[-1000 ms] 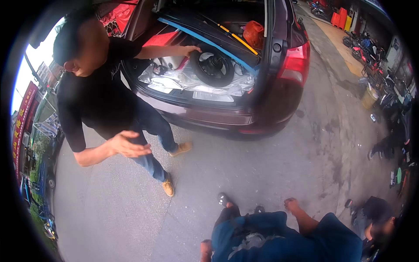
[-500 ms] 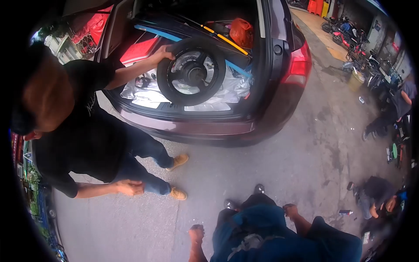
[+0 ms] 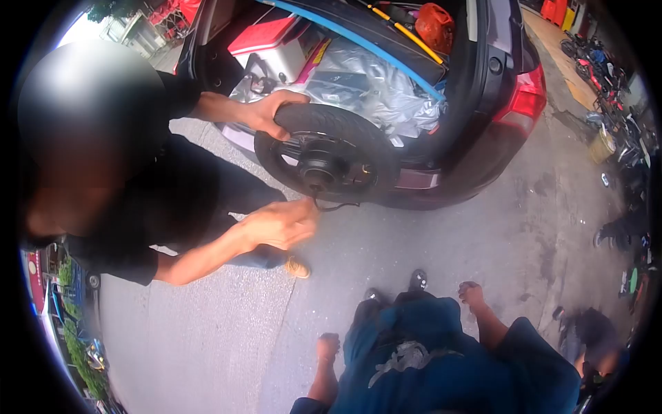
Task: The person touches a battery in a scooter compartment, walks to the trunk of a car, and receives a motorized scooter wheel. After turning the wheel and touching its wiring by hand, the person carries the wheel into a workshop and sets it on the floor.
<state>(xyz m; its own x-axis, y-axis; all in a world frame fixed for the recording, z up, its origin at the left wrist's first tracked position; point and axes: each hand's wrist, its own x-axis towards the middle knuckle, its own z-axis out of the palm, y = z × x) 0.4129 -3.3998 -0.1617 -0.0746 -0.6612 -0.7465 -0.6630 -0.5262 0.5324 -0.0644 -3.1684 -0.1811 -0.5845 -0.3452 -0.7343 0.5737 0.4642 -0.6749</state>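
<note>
My left hand (image 3: 327, 347) hangs low beside my blue shirt (image 3: 414, 345), its fingers curled in with nothing visible in them. On the other side, my right hand (image 3: 472, 295) is also loosely closed and appears to hold nothing. Neither touches the black spoked wheel (image 3: 331, 155) with its tyre and thick hub. Another person's hand (image 3: 269, 114) grips the top of that tyre. That person's other hand (image 3: 286, 222) is at the axle end, where a short dark cable (image 3: 338, 205) sticks out.
Behind the wheel stands a car (image 3: 462, 179) with its boot open. Inside are a red-and-white cooler box (image 3: 272, 48), silver sheeting (image 3: 372, 83), a blue strip (image 3: 358, 45) and an orange-red bag (image 3: 434, 26). Motorbikes (image 3: 600, 76) and a crouching person (image 3: 593, 331) are at right.
The other person has brought the wheel out from over the boot, nearer and tilted. Their lower hand has risen to the axle and cable. My hands stay low and closed; the view has shifted.
</note>
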